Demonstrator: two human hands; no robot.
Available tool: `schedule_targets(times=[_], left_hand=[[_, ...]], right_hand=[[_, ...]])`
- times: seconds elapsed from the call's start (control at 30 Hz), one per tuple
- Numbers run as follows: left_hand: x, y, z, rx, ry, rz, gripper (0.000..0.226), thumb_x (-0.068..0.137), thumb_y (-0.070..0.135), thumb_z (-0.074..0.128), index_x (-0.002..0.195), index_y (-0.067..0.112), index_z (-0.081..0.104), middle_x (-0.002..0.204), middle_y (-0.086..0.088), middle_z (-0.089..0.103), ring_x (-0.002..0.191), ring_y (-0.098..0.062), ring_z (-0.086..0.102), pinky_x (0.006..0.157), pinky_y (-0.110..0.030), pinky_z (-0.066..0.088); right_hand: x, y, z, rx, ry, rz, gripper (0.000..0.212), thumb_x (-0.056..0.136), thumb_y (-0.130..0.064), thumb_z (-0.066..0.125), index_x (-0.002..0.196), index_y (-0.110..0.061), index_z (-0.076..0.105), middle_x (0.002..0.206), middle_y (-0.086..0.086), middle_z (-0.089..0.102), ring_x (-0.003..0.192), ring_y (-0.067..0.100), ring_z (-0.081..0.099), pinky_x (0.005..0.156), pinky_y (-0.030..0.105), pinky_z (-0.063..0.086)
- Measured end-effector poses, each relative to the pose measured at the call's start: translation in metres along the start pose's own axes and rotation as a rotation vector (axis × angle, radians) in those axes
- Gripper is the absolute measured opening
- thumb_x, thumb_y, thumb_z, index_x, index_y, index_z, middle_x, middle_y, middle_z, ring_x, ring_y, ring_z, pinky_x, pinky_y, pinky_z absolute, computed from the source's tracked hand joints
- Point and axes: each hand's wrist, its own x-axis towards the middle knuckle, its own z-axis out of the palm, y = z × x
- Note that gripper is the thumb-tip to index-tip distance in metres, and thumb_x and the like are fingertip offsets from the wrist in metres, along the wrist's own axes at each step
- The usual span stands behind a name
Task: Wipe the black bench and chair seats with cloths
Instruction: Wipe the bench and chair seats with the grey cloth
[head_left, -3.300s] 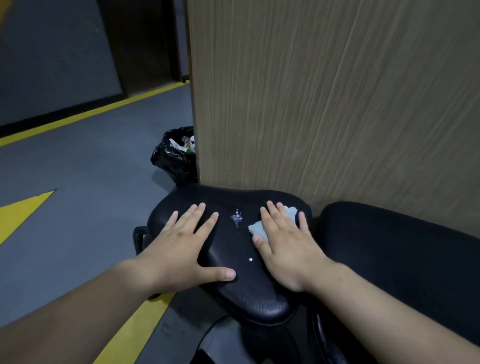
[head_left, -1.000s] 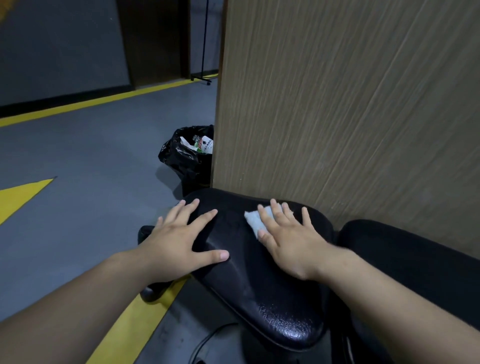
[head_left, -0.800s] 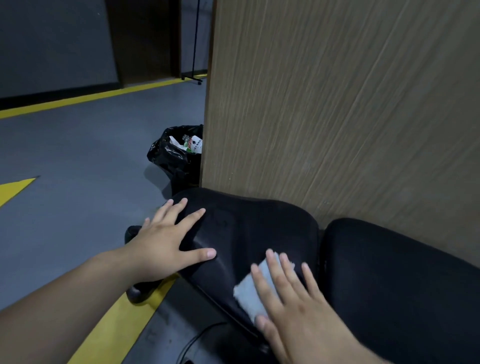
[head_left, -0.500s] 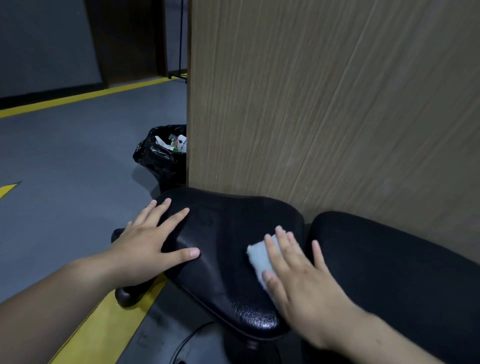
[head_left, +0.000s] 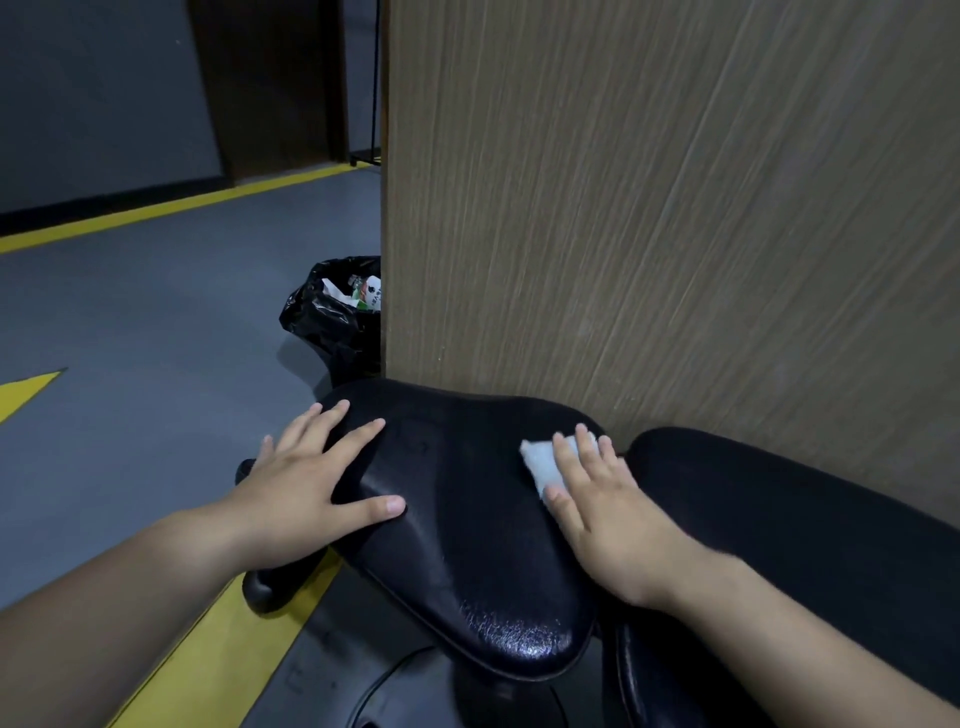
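Black seat (head_left: 467, 525), lower centre of frame: you're mid-wipe. Right hand (head_left: 608, 514) presses flat, fingers spread, on the pale cloth (head_left: 540, 460) near the seat's far right edge. Left hand (head_left: 311, 488) lies open, empty, bracing the left edge. Next, likely the near glossy rim, then the neighbouring seat (head_left: 779, 525) at right.

no legible text, print on the bin's litter (head_left: 370, 295) too blurred

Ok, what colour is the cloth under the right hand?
Pale blue-white; the cloth shows in the head view, on the black seat.
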Motion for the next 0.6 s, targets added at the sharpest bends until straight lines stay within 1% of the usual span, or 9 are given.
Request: schedule_targets(times=[0.1,0.17,0.23,0.3,0.37,0.47,0.5,0.53,0.6], left_hand=[[0.0,-0.001,-0.004,0.012,0.054,0.017,0.114,0.052,0.105,0.022,0.152,0.05,0.017,0.165,0.007,0.002,0.15,-0.014,-0.007,0.122,-0.045,0.008],[0.001,-0.002,-0.005,0.021,0.087,0.026,0.115,0.052,0.106,0.024,0.151,0.048,0.021,0.163,0.005,0.008,0.149,-0.016,-0.001,0.121,-0.043,0.015],[0.001,-0.002,-0.004,0.035,0.084,0.026,0.116,0.052,0.106,0.022,0.152,0.047,0.02,0.162,0.005,0.009,0.148,-0.017,0.001,0.12,-0.043,0.018],[0.002,-0.001,-0.004,0.034,0.071,0.02,0.117,0.052,0.106,0.021,0.153,0.047,0.017,0.163,0.006,0.007,0.149,-0.017,0.0,0.12,-0.044,0.017],[0.002,0.0,-0.004,0.027,0.054,0.016,0.118,0.051,0.106,0.019,0.153,0.047,0.014,0.164,0.006,0.004,0.149,-0.016,-0.003,0.121,-0.043,0.016],[0.002,0.001,-0.005,0.035,0.04,0.025,0.12,0.05,0.106,0.017,0.154,0.046,0.012,0.164,0.007,0.001,0.149,-0.013,-0.005,0.121,-0.042,0.014],[0.002,0.002,-0.005,0.041,0.038,0.029,0.12,0.05,0.106,0.016,0.154,0.046,0.012,0.164,0.007,0.001,0.148,-0.013,-0.005,0.121,-0.041,0.014],[0.002,0.002,-0.005,0.044,0.036,0.03,0.12,0.05,0.106,0.016,0.154,0.046,0.012,0.164,0.007,0.001,0.148,-0.012,-0.005,0.121,-0.041,0.014],[0.003,0.002,-0.005,0.043,0.027,0.024,0.119,0.05,0.105,0.018,0.154,0.047,0.012,0.164,0.007,0.002,0.148,-0.012,-0.005,0.12,-0.042,0.016]], right_hand=[[-0.037,-0.017,0.004,-0.102,-0.03,-0.063,0.066,0.099,-0.055,-0.001,0.157,-0.025,-0.013,0.162,0.0,-0.024,0.15,0.021,-0.022,0.122,0.034,-0.007],[-0.052,-0.027,0.005,-0.199,0.113,-0.102,0.077,0.09,-0.054,-0.006,0.158,-0.019,0.0,0.163,0.003,-0.014,0.152,0.022,-0.009,0.119,0.031,-0.004],[-0.058,-0.04,0.0,-0.127,0.276,-0.124,0.064,0.1,-0.041,0.015,0.157,-0.012,0.016,0.162,0.001,0.0,0.152,0.014,0.005,0.114,0.017,-0.002],[-0.059,-0.049,0.001,0.067,0.22,-0.087,0.057,0.107,-0.032,0.025,0.158,-0.016,0.007,0.162,-0.008,-0.008,0.145,0.0,-0.013,0.102,0.002,-0.016],[-0.054,-0.054,0.009,0.108,0.154,-0.023,0.057,0.107,-0.031,0.023,0.158,-0.017,0.002,0.164,-0.003,-0.012,0.147,0.006,-0.018,0.107,0.008,-0.017],[-0.038,-0.055,0.023,0.052,0.284,0.049,0.055,0.104,-0.024,0.024,0.155,-0.004,0.019,0.164,0.015,0.013,0.152,0.024,0.002,0.12,0.029,0.007],[-0.03,-0.053,0.023,0.009,0.333,0.054,0.054,0.104,-0.02,0.023,0.153,0.003,0.022,0.162,0.021,0.017,0.152,0.026,0.004,0.12,0.03,0.006],[-0.021,-0.049,0.021,-0.002,0.326,0.06,0.054,0.105,-0.019,0.02,0.153,0.006,0.017,0.162,0.023,0.012,0.152,0.026,-0.001,0.118,0.028,-0.002],[-0.004,-0.038,0.012,0.044,0.163,0.128,0.056,0.107,-0.022,0.018,0.155,0.003,0.003,0.165,0.017,-0.002,0.152,0.023,-0.009,0.117,0.024,-0.012]])
